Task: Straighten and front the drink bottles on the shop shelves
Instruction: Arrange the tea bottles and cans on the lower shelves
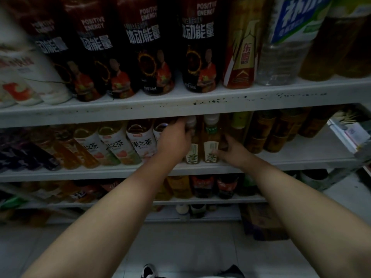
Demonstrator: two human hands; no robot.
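While the left hand (176,137) grips one tea bottle (194,152) near its cap on the middle shelf (301,157), right hand (232,150) touches the neighbour bottle (210,145) low, grip unclear; likely full, heavy, slick plastic, best held mid-body

An amber tea bottle (194,150) stands upright, its neck under the left hand's curled fingers (183,126). Its white-capped twin (210,140) stands just beside, its label pinched low by the right hand's fingers (218,152).
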